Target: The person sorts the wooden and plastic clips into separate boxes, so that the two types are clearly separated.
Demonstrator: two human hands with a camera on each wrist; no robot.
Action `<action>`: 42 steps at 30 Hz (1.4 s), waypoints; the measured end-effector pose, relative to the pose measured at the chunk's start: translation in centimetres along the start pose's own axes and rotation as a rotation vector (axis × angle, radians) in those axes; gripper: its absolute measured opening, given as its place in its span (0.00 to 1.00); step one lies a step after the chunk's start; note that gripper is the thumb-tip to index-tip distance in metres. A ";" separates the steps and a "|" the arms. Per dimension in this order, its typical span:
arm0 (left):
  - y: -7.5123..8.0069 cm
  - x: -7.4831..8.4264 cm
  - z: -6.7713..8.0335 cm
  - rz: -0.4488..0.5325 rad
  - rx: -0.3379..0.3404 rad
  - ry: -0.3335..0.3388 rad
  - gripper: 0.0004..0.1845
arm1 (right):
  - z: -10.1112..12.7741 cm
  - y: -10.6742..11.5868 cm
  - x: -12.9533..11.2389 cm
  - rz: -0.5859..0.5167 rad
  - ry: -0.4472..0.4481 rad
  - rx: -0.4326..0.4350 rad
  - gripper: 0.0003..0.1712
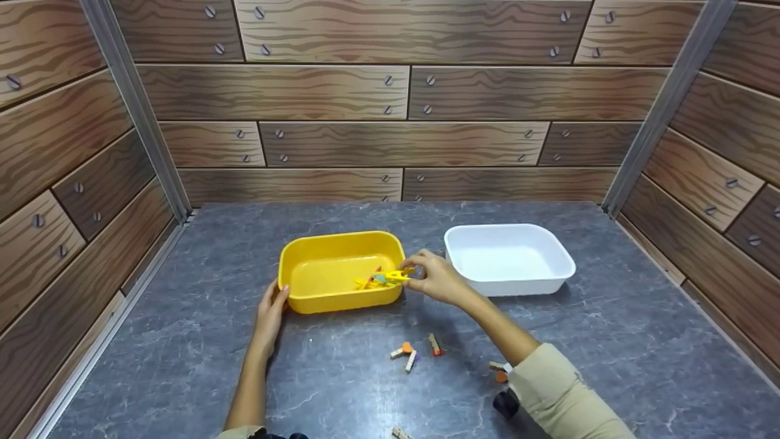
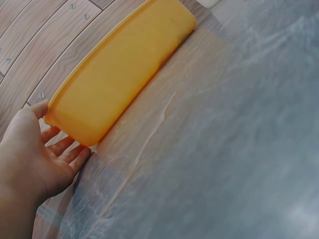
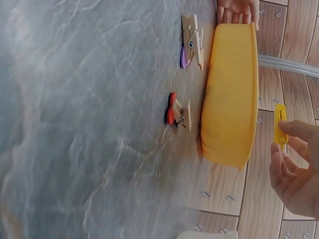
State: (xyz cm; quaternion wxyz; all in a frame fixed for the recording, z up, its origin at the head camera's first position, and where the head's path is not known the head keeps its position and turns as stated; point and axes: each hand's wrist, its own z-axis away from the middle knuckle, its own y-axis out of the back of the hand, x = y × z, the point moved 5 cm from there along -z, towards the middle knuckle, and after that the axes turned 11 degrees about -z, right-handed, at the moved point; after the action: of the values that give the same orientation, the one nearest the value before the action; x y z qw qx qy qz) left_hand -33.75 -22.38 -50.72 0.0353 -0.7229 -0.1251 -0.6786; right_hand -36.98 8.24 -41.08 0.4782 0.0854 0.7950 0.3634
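A yellow tub (image 1: 329,268) stands mid-table. My left hand (image 1: 275,300) lies flat on the table with straight fingers against the tub's near left corner; the left wrist view shows the left hand (image 2: 62,142) touching the tub (image 2: 119,69) there. My right hand (image 1: 421,269) pinches a yellow clothespin (image 1: 396,275) over the tub's right rim. In the right wrist view the yellow clothespin (image 3: 280,124) sits at the fingertips (image 3: 299,130) beyond the tub (image 3: 229,94). Other coloured clothespins (image 1: 368,283) lie inside the tub.
A white tub (image 1: 548,247) stands right of the yellow one. Loose clothespins lie in front of the tubs: a pair (image 1: 407,355), a red-tipped one (image 1: 435,344), one beside my right sleeve (image 1: 498,368) and one at the front edge (image 1: 399,433). Wood-patterned walls close in three sides.
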 end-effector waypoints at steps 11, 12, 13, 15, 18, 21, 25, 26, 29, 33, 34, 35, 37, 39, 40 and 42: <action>0.0 0.1 0.1 0.002 -0.004 -0.018 0.29 | -1.7 -1.5 0.2 0.025 -0.037 0.013 0.14; 0.0 0.2 0.1 -0.002 -0.002 -0.019 0.29 | -1.9 -1.7 0.2 0.027 -0.036 0.016 0.14; 0.0 0.2 0.1 -0.003 0.001 -0.014 0.29 | -2.1 -1.8 0.3 0.023 -0.036 0.020 0.14; 0.0 0.2 0.1 -0.004 0.001 -0.008 0.29 | -2.5 -2.0 0.4 0.008 -0.036 0.022 0.14; -0.1 0.2 0.2 -0.002 -0.007 -0.006 0.29 | -2.9 -2.5 0.7 -0.025 -0.036 0.014 0.14; -0.2 0.3 0.2 0.003 -0.014 -0.007 0.29 | -3.2 -2.8 0.9 -0.045 -0.022 0.007 0.14; -0.1 0.4 0.2 0.008 -0.008 -0.012 0.29 | -3.5 -3.3 1.0 -0.052 -0.002 0.001 0.14; -0.1 0.4 0.2 0.011 -0.007 -0.012 0.29 | -3.6 -3.4 1.0 -0.051 0.000 -0.002 0.14; -0.1 0.4 0.2 0.008 -0.008 -0.012 0.29 | -3.8 -3.7 1.0 -0.036 -0.007 -0.013 0.15; 0.0 0.3 0.2 -0.020 -0.013 -0.010 0.29 | -4.1 -4.0 1.1 -0.014 -0.033 -0.024 0.15; 0.1 0.2 0.2 -0.026 -0.013 -0.009 0.29 | -4.1 -4.1 1.1 -0.013 -0.041 -0.026 0.15; 0.1 0.2 0.2 -0.033 -0.012 -0.010 0.29 | -4.2 -4.1 1.1 -0.018 -0.050 -0.026 0.15; 0.2 0.1 0.1 -0.041 -0.007 -0.009 0.29 | -4.2 -4.2 1.2 -0.023 -0.061 -0.022 0.15; 0.2 0.1 0.1 -0.041 -0.002 -0.006 0.29 | -4.3 -4.3 1.4 -0.024 -0.071 -0.012 0.14; 0.2 0.1 0.1 -0.042 -0.001 -0.003 0.29 | -4.2 -4.3 1.5 -0.027 -0.074 -0.007 0.14; 0.1 0.0 0.1 -0.045 -0.002 0.004 0.30 | -4.2 -4.3 1.6 -0.030 -0.071 0.003 0.14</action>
State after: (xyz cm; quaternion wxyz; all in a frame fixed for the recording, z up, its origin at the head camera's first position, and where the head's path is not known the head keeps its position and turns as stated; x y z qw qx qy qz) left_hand -33.61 -22.44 -50.71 0.0193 -0.7186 -0.1404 -0.6808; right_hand -40.34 3.81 -43.90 0.5112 0.0870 0.7793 0.3519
